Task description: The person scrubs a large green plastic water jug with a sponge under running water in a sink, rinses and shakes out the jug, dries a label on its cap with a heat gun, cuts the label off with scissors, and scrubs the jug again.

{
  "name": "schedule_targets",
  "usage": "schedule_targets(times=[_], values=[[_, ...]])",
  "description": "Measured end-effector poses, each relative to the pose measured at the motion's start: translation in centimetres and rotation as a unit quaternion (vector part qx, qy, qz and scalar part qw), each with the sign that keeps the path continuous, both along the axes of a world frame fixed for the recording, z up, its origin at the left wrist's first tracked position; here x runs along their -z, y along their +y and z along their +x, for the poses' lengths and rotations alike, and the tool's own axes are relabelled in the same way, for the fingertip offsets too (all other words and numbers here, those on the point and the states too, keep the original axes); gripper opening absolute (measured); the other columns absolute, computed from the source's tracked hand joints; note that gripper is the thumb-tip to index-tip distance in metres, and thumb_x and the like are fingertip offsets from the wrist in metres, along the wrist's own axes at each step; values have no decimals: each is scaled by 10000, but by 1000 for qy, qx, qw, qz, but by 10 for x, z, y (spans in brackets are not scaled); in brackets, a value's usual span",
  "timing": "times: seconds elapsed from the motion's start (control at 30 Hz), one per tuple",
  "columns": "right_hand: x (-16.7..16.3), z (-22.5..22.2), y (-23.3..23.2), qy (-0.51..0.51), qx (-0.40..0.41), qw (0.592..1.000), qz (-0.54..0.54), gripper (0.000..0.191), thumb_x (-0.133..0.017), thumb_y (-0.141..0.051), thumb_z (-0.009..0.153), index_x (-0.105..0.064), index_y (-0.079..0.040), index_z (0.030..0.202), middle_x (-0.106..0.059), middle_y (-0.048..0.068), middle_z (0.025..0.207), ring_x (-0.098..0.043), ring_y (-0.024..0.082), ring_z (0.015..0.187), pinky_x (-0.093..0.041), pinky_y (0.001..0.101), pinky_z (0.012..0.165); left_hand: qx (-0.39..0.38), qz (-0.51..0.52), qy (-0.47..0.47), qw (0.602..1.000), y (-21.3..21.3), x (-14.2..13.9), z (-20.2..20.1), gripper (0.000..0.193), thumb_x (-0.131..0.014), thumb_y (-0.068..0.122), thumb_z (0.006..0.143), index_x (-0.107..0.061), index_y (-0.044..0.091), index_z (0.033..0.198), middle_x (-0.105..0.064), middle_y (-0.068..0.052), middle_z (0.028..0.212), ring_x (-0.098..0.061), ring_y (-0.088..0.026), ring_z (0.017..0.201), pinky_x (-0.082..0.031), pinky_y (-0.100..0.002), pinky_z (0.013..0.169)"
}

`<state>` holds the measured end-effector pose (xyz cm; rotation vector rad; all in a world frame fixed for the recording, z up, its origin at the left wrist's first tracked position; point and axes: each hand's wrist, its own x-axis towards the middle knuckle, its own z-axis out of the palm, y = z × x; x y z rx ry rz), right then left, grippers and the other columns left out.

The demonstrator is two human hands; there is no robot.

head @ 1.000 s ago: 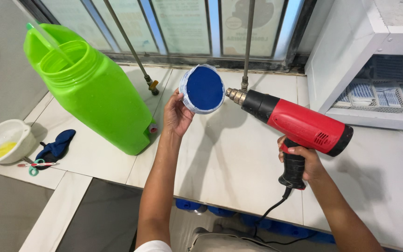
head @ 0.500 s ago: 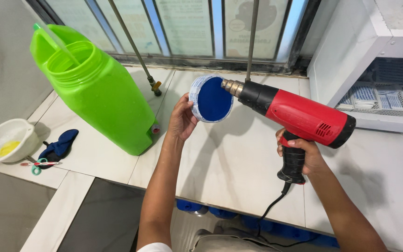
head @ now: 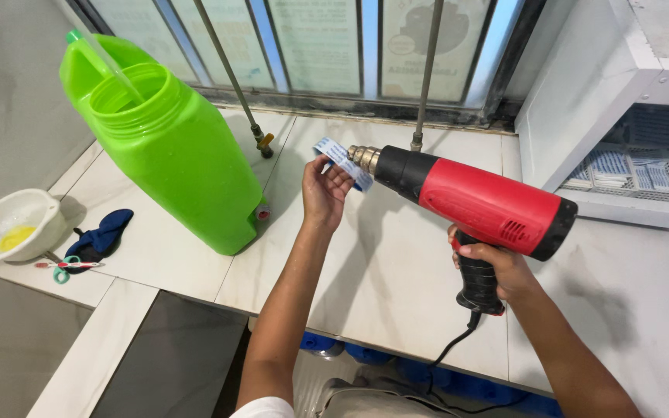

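Above the table [head: 396, 294], the left hand [head: 323, 190] pinches a blue-and-white cap [head: 342, 161] edge-on to the nozzle of the red heat gun [head: 474, 203] gripped by the right hand [head: 497, 267].

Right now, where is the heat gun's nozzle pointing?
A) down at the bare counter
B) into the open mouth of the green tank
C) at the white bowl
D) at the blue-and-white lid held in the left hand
D: the right hand grips the red heat gun, its metal nozzle right against the lid that the left hand holds up.

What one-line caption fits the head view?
Left hand holds a blue-and-white lid at the nozzle of a red heat gun gripped by the right hand.
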<state>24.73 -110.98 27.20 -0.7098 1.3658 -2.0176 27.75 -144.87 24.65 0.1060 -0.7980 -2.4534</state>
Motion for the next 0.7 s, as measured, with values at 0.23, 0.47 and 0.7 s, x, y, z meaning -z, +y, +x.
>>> schedule_targets(times=[0.23,0.47,0.7], values=[[2,18,-23,55,50,996,57,256,-764,-98,755,-681,-45,991,-656,37,832,-630,141,715,-526,300,625,-94,74,13,993,-5,28,-16,309,-478,385,1032,-507,98,1140,-619,-149,1036,-629,-255,966,-531,-406,945],[7,24,-30,59,59,993,85,240,-785,-93,759,-683,-70,976,-654,5,862,-616,117,778,-516,293,681,-125,80,8,989,-8,31,-13,385,-427,401,1016,-508,65,1183,-636,-144,1042,-620,-237,970,-518,-386,942],[26,21,-19,47,60,991,106,243,-792,-103,779,-685,-68,994,-643,15,863,-607,123,774,-506,297,673,-133,59,8,989,-12,22,-11,588,-342,435,1021,-447,-10,1389,-619,-232,1232,-609,-315,1189,-459,-442,1089]])
